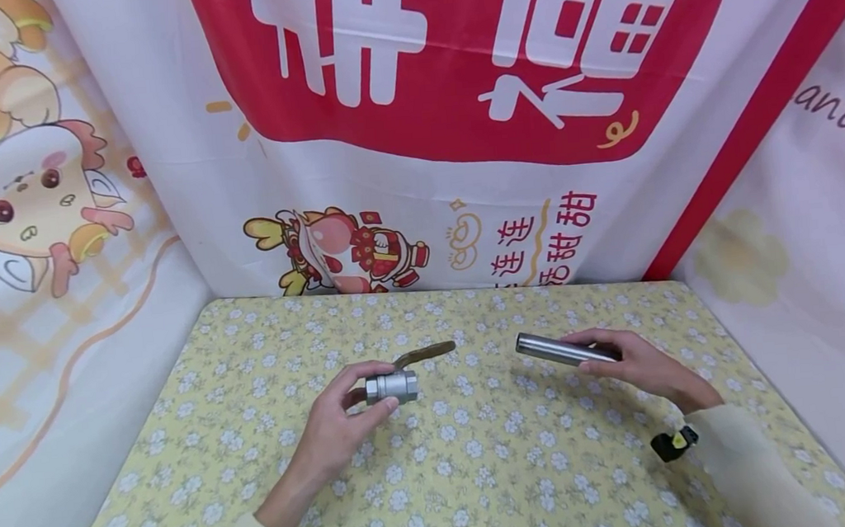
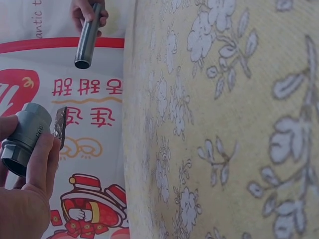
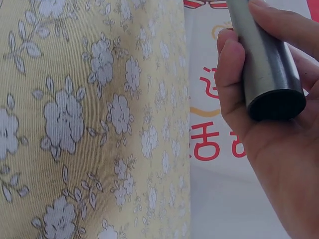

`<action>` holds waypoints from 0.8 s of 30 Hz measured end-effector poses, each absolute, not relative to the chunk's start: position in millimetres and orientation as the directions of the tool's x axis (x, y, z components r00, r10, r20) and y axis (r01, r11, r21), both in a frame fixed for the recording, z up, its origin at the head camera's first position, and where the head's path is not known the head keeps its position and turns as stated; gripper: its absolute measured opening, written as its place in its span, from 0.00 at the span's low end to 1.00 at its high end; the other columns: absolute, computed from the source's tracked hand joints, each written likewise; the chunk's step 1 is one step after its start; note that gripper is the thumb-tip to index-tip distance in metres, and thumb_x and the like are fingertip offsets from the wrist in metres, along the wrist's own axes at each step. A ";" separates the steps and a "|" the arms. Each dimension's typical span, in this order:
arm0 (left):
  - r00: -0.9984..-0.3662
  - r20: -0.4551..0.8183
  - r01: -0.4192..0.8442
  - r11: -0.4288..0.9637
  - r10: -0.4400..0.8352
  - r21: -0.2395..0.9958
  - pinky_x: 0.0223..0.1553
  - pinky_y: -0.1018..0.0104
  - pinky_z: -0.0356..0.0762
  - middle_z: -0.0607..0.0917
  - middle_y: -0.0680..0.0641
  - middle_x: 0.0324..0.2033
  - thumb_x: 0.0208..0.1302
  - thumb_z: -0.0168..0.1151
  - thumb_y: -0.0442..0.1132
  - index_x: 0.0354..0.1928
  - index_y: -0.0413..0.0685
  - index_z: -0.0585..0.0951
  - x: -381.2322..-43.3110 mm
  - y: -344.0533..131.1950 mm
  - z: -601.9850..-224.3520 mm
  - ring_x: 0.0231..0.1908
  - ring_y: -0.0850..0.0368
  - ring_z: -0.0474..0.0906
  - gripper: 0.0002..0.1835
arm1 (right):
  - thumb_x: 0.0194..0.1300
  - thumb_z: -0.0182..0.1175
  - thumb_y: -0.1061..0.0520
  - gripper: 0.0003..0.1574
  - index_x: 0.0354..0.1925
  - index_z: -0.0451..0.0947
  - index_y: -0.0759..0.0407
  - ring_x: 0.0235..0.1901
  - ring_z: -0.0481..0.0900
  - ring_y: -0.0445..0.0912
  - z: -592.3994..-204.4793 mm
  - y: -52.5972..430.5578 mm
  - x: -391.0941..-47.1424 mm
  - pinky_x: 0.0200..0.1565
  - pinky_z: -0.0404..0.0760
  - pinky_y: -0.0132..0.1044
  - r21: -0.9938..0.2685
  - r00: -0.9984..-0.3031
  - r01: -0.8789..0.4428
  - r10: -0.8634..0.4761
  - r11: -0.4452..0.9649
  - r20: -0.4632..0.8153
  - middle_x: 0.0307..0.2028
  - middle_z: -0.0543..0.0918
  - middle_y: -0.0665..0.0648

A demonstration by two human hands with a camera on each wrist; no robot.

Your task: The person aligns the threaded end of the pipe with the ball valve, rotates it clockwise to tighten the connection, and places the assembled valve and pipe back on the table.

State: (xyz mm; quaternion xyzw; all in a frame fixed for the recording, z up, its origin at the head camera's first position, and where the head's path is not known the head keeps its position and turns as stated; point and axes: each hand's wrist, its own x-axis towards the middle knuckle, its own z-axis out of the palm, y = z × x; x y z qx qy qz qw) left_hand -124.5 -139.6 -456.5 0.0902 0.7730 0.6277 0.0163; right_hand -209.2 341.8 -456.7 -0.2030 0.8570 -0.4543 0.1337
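Note:
A silvery metal ball valve (image 1: 400,387) with hexagonal ends is gripped by my left hand (image 1: 336,423), thumb on the near side and fingers on the far side. Its brownish lever handle (image 1: 425,353) points up and to the right. To the right, my right hand (image 1: 635,361) holds a straight metal pipe (image 1: 559,349), its free end toward the valve; the two parts are apart. In the left wrist view the open end of the pipe (image 2: 85,52) shows, beyond the valve (image 2: 31,130). The right wrist view shows the pipe's other end (image 3: 275,105), dark inside, near the palm.
Both hands are over a table with a yellow floral cloth (image 1: 441,494). Printed fabric hangs behind it (image 1: 384,155) and on both sides. A black strap device (image 1: 675,443) sits at the right wrist.

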 end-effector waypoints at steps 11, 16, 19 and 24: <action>-0.984 0.086 0.114 0.181 0.158 0.977 0.51 0.61 0.91 0.78 0.47 0.71 0.70 0.76 0.42 0.66 0.58 0.83 -127.6 -135.1 -458.3 0.63 0.37 0.82 0.24 | 0.76 0.70 0.52 0.27 0.70 0.82 0.47 0.49 0.84 0.52 -455.6 336.7 -204.2 0.49 0.90 0.47 -0.847 -0.906 -0.177 -0.418 0.502 -0.059 0.64 0.82 0.62; -0.984 0.073 0.098 0.156 0.160 0.983 0.51 0.54 0.92 0.78 0.47 0.71 0.70 0.76 0.42 0.66 0.57 0.83 -130.0 -132.1 -458.1 0.64 0.36 0.81 0.24 | 0.76 0.71 0.54 0.26 0.69 0.83 0.47 0.49 0.86 0.51 -457.6 334.9 -202.2 0.49 0.91 0.47 -0.857 -0.910 -0.183 -0.412 0.482 -0.037 0.63 0.83 0.60; -0.983 0.083 0.108 0.156 0.162 0.982 0.51 0.53 0.92 0.78 0.46 0.70 0.71 0.76 0.42 0.66 0.58 0.83 -131.1 -130.7 -457.5 0.64 0.36 0.81 0.23 | 0.76 0.71 0.55 0.26 0.69 0.83 0.48 0.48 0.87 0.50 -457.6 332.9 -200.4 0.49 0.91 0.47 -0.869 -0.909 -0.180 -0.415 0.462 -0.033 0.62 0.84 0.58; -0.982 0.097 0.125 0.177 0.160 0.976 0.48 0.61 0.90 0.79 0.47 0.69 0.71 0.76 0.43 0.65 0.61 0.84 -133.8 -129.0 -457.0 0.62 0.38 0.82 0.22 | 0.74 0.72 0.57 0.24 0.67 0.84 0.50 0.45 0.88 0.50 -455.6 328.0 -196.8 0.46 0.91 0.48 -0.879 -0.904 -0.194 -0.428 0.436 -0.013 0.59 0.86 0.55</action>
